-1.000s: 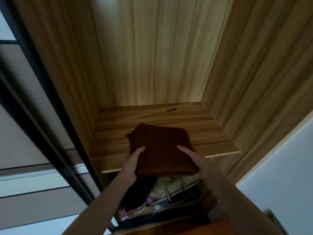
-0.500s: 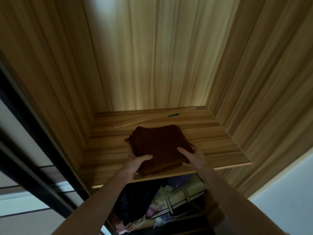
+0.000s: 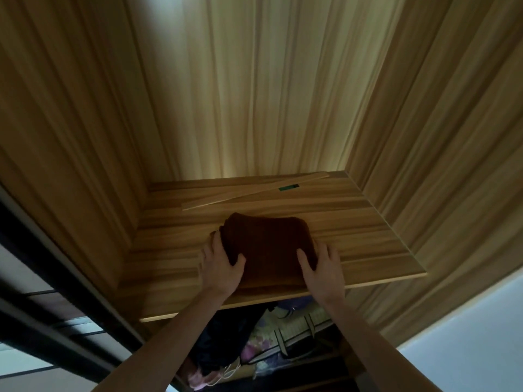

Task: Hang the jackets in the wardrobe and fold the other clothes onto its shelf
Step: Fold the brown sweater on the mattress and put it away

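— Brown knit, one folded sweater (image 3: 268,250): where is it entered?

— On the wardrobe shelf (image 3: 368,239), middle of the board, its near edge just inside the shelf's front edge. Its longer side runs left to right, parallel to that front edge.

— Hands?

— Left hand (image 3: 219,267) on the near-left corner of the fold, thumb over the top, fingers curled around the side. Right hand (image 3: 321,268) on the near-right corner, thumb on top, fingers splayed beside it on the wood. Both clasp the sweater lightly — neither is clenched. The bundle lies straight ahead of both, toward the back wall; neither hand looks nearer than the other.

— Other items?

— Thin wooden strip (image 3: 254,193) lying slantwise along the back edge, apart from the sweater. Bags and dark cloth below the shelf, too dim to list.

— Change from half a second ago?

— Sweater has gone deeper onto the shelf; the hands have followed it past the front edge. By my judgement, only letting go and pulling back remains.
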A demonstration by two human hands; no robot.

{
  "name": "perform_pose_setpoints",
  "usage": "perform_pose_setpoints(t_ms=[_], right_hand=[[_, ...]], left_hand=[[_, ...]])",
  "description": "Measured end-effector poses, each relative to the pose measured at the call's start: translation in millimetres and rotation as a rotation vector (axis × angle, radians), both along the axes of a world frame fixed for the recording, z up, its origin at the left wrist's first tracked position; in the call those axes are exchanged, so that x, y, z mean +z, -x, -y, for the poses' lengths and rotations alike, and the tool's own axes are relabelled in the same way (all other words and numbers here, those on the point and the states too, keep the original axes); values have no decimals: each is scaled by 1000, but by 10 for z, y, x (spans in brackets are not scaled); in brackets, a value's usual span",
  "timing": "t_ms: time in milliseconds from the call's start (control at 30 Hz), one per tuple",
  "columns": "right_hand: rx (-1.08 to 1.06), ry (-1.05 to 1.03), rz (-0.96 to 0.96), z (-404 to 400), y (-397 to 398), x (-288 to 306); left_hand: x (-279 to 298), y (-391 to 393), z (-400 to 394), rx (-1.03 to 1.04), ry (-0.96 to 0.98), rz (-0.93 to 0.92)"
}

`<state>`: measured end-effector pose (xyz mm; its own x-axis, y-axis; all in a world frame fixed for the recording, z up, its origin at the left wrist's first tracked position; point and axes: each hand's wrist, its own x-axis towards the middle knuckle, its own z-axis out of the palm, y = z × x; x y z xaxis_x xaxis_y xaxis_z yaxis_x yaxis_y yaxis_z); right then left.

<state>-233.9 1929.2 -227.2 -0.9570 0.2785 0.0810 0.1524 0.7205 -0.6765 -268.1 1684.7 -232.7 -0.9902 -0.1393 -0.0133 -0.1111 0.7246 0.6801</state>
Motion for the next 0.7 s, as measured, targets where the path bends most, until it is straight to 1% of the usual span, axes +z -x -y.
perform_pose_setpoints(t_ms=[67, 100, 133, 167, 233, 300, 400, 467, 533, 633, 700], right_hand=[[129, -107, -73, 28, 136, 41], [194, -153, -56, 46, 211, 50], [248, -191, -8, 57, 277, 42], [287, -212, 55, 57, 328, 25], [323, -212, 157, 26, 386, -17], [332, -208, 189, 2, 403, -33], [343, -201, 205, -11, 418, -11], [353, -160, 229, -19, 426, 30], [349, -79, 230, -25, 411, 89], [307, 80, 161, -2, 337, 210], [292, 113, 93, 34, 230, 293]], left_hand=[[43, 87, -51, -117, 199, -161], [71, 140, -74, -186, 281, -205], [67, 204, -84, -251, 348, -208], [58, 251, -84, -301, 395, -169], [24, 305, -62, -355, 442, -45], [16, 331, -48, -372, 453, 13], [34, 362, -59, -374, 450, 52], [75, 336, -67, -364, 418, 57], [124, 260, -58, -362, 371, 31], [224, 90, -18, -341, 289, -27], [290, -21, 20, -315, 228, -69]])
